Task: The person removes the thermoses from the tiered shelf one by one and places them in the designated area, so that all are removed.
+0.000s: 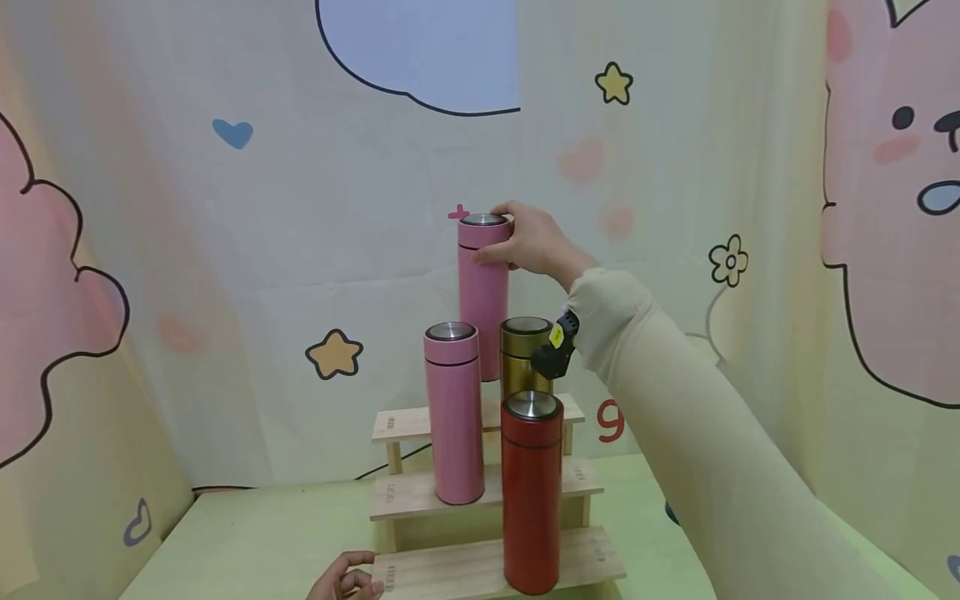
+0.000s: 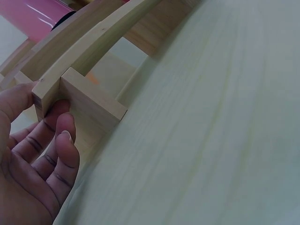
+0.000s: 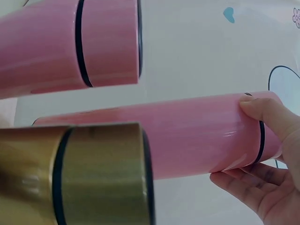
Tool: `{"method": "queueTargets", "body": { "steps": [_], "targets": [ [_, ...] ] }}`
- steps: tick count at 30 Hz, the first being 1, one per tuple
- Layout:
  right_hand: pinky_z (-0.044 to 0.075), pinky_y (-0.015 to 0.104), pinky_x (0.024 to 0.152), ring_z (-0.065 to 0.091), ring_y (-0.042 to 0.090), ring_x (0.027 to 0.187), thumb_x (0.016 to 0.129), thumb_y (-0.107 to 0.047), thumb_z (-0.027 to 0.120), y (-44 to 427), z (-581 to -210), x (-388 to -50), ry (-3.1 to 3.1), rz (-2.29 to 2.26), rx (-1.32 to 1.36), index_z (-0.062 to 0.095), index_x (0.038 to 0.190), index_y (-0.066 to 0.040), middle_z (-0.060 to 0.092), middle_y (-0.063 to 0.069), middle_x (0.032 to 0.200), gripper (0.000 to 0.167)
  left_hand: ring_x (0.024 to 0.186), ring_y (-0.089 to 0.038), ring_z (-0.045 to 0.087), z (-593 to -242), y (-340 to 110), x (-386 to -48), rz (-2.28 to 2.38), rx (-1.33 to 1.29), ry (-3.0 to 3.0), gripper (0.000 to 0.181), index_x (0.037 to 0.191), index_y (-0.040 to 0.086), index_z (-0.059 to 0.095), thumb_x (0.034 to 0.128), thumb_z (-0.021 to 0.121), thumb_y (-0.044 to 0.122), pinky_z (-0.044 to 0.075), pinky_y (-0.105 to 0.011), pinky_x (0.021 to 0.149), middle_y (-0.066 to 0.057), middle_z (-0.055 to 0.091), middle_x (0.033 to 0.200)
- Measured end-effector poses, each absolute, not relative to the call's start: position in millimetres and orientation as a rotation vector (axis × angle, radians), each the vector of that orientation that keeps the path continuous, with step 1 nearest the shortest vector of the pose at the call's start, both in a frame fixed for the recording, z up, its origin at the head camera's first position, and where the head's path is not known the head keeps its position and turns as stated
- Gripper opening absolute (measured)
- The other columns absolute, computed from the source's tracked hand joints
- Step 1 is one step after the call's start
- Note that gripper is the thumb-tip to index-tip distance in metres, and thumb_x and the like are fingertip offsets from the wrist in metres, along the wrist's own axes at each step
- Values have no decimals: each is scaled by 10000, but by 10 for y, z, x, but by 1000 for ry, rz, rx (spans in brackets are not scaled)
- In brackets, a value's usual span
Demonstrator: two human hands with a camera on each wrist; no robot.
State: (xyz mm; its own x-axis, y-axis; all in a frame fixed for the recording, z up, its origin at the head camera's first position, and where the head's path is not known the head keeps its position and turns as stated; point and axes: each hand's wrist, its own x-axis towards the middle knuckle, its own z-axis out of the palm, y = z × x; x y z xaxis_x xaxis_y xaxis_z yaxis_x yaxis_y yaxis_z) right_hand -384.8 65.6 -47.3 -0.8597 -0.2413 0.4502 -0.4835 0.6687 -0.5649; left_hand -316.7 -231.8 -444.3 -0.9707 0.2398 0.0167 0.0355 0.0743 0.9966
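Observation:
My right hand (image 1: 536, 239) grips a pink thermos (image 1: 482, 292) near its lid, thumb on one side and fingers on the other. The base of this thermos appears just above the top board of a stepped wooden stand (image 1: 403, 423). With thumb and fingers, my left hand (image 2: 37, 150) holds the left end of the stand's lowest board (image 1: 442, 567). A second pink thermos (image 1: 454, 425) stands upright on the middle board. Beside it is a gold thermos (image 1: 516, 371), its base hidden behind a red thermos (image 1: 532, 500) on the lowest board.
The stand rests on a pale green tabletop (image 1: 247, 533). Behind it hangs a light cloth backdrop (image 1: 300, 233) with printed cartoon shapes. A small dark object (image 1: 672, 512) shows partly behind the right sleeve. The gold thermos stands close to the right wrist's black camera (image 1: 555, 350).

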Motion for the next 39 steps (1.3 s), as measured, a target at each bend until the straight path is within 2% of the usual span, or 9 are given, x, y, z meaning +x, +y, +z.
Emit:
{"method": "queueTargets", "body": {
  "steps": [3, 7, 12, 19, 39],
  "targets": [
    [537, 388, 892, 609, 269, 1055, 837, -239, 746, 712, -439, -3832, -2530, 996, 557, 381, 1391, -61, 566, 159, 1271, 688, 751, -131, 649, -4450, -2332, -3167, 2024, 284, 2176, 743, 1301, -169, 334, 838, 727, 259, 535, -276, 667, 16, 655, 788],
    [527, 395, 917, 600, 272, 1076, 841, -252, 738, 799, -420, -3818, -2514, 985, 536, 374, 1407, -66, 556, 161, 1291, 697, 761, -131, 654, -4484, -2359, -3188, 2037, 299, 2143, 816, 1304, -158, 336, 802, 756, 330, 537, -278, 674, 14, 658, 800],
    [524, 384, 917, 595, 271, 1079, 852, -272, 723, 935, -401, -3784, -2501, 963, 490, 372, 1417, -69, 552, 160, 1303, 695, 759, -132, 660, -4508, -2381, -3196, 2038, 322, 2133, 821, 1289, -143, 360, 794, 762, 375, 538, -272, 674, 6, 666, 808],
    [513, 390, 922, 590, 270, 1070, 866, -281, 699, 1163, -390, -3747, -2500, 906, 435, 395, 1400, -63, 563, 159, 1279, 651, 765, -130, 650, -4429, -2360, -3150, 2005, 293, 2168, 804, 1313, -157, 328, 825, 745, 328, 535, -271, 672, 14, 657, 807],
    [480, 449, 907, 562, 324, 1041, 865, -276, 697, 1678, -574, -3599, -2511, 713, 342, 462, 1280, 16, 567, 214, 1188, 559, 755, -142, 653, -4489, -2336, -3197, 1994, 261, 2178, 792, 1295, -165, 343, 798, 762, 287, 536, -289, 676, 7, 662, 788]
  ]
}}
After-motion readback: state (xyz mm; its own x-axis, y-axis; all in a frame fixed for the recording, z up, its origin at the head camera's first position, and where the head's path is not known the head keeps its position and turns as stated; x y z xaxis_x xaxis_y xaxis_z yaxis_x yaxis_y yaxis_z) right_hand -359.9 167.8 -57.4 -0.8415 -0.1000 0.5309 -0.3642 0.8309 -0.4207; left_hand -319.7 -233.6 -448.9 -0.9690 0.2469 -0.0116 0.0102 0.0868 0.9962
